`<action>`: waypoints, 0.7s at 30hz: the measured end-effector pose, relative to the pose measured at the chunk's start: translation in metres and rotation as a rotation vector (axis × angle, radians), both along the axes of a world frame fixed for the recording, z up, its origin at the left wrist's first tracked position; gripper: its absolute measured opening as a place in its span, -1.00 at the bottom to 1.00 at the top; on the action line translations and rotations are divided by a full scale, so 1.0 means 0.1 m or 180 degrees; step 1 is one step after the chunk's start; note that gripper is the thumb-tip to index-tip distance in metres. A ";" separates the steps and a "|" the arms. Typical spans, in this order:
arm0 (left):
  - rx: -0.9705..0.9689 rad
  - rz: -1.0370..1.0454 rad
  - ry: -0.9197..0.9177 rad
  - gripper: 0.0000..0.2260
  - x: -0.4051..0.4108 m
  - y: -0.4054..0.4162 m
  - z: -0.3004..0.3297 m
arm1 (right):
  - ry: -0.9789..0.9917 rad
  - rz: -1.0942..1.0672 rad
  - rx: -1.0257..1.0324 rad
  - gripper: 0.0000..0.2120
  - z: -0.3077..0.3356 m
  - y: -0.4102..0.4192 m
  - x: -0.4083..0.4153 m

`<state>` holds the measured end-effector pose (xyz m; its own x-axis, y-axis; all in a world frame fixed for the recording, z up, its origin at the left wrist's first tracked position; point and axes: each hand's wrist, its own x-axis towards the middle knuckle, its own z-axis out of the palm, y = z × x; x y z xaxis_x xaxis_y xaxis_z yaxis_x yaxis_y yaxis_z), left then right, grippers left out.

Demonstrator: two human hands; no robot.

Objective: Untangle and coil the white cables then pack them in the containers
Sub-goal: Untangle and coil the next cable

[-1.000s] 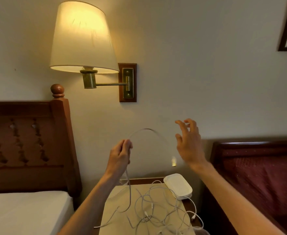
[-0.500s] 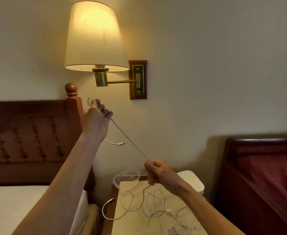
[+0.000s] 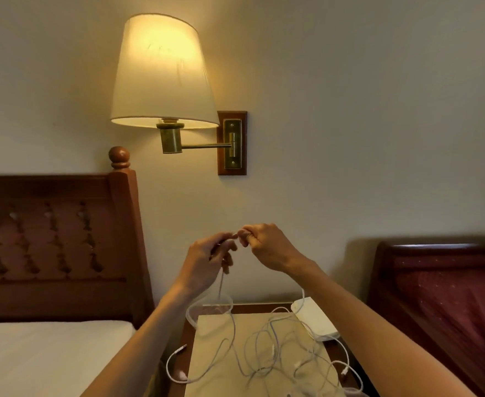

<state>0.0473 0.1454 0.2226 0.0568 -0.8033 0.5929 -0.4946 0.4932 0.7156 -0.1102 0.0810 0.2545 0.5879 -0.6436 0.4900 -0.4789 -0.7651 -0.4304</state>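
While my left hand [image 3: 207, 260] and right hand [image 3: 267, 247] are meeting fingertip to fingertip, both are pinching one thin white cable [image 3: 221, 285], which is hanging toward tangled white cables [image 3: 275, 348] on the tan nightstand top [image 3: 224, 376].

We see white cables [image 3: 267, 348] on a tan table [image 3: 221, 376], a cream lampshade [image 3: 161, 73], a reddish-brown headboard [image 3: 55, 242] and a white sheet [image 3: 41, 356].

A single head-worn wide-angle view looks forward and slightly down from just behind the person's raised forearms, facing the wall between two beds. The wall lamp [image 3: 164, 81] sits high in the frame, the counter [image 3: 252, 365] low and close at the bottom edge, the headboard [image 3: 52, 245] at left.
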 end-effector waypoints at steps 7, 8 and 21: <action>-0.1067 0.1131 0.0981 -0.86 0.46 -0.03 0.51 | -0.0600 0.0062 0.1201 -0.66 -0.57 -0.17 -0.63; -0.0809 0.1189 0.0875 -0.85 0.55 -0.06 0.52 | -0.0795 -0.0045 0.1364 -0.66 -0.62 -0.21 -0.71; -0.0286 0.0039 -0.0174 -0.85 -0.33 -0.13 0.18 | -0.0597 0.0151 -0.0404 -0.80 0.01 -0.09 -0.48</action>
